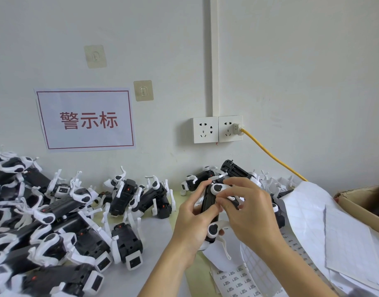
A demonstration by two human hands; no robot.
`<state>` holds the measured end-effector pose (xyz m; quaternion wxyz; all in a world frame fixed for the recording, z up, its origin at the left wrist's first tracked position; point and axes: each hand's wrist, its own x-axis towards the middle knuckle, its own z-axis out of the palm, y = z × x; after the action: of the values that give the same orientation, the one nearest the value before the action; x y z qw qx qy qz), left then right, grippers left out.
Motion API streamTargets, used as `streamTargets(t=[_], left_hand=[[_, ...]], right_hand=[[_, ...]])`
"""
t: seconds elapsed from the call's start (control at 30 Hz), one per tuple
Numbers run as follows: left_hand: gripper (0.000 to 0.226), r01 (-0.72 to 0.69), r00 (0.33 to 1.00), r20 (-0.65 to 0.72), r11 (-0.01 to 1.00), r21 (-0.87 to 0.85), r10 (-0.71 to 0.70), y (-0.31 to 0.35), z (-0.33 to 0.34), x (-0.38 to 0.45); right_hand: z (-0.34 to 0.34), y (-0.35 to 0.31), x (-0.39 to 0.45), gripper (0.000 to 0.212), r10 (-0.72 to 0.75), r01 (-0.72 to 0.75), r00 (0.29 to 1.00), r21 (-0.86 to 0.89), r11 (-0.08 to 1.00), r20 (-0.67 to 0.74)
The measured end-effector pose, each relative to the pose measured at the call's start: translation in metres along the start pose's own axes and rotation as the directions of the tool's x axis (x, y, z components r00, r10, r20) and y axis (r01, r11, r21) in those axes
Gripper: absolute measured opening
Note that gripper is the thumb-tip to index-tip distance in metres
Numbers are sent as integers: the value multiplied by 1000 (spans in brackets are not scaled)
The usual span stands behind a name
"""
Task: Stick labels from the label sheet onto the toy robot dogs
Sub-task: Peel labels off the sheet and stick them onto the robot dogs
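Note:
My left hand (191,217) grips a black-and-white toy robot dog (211,207), belly turned toward me, above the table. My right hand (246,207) has its fingers curled on the dog's underside, thumb and forefinger pinched together there; any label under them is hidden. A label sheet (238,279) with printed labels lies below my hands at the table's front. Peeled, empty label sheets (313,213) are heaped to the right.
A big pile of toy dogs (45,228) covers the left of the table, with more along the wall (141,196). A cardboard box (364,202) stands at far right. A yellow cable (270,153) runs from the wall socket (217,129).

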<state>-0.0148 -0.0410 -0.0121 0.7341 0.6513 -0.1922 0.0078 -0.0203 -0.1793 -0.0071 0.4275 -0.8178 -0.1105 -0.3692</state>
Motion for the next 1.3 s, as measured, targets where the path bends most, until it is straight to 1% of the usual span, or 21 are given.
streamTargets(t=[0.33,0.47,0.53,0.67,0.83,0.97,1.1,1.2,1.3], left_hand=[[55,3,1000,-2,1000,-19,-3,-1,-1,0],[52,52,999,17,998,-31,-51,-5,2,-2],[52,75,997,8,995,-58,-75,-7,3,-1],[46,57,998,-22,992,-113,-60,-5,4,1],[46,48,991,-111,974,-221,-74,-6,0,7],[37,33,986,-145,957,-288,-78,-7,-2,8],[32,33,985,-151,959,-283,-79,-5,-1,9],[24,25,984,-165,962,-271,-72,-4,-1,9],[19,51,983,-150,944,-325,-104,-3,-2,10]], right_hand=[[-1,-3,-1,18,18,-21,998,-56,998,-52],[-5,-5,2,26,33,-35,995,-28,999,-95],[-5,-5,1,30,27,-30,996,-29,999,-87],[-3,-4,-1,22,11,-14,998,-35,999,-69],[-3,-5,-1,26,-41,41,996,-4,999,-78],[-1,-6,-2,26,-67,69,997,39,997,-46],[-1,-8,-4,29,-71,69,997,86,994,25],[-1,-8,-4,29,-62,58,997,97,994,42],[0,-9,-3,31,-60,55,997,109,993,46]])
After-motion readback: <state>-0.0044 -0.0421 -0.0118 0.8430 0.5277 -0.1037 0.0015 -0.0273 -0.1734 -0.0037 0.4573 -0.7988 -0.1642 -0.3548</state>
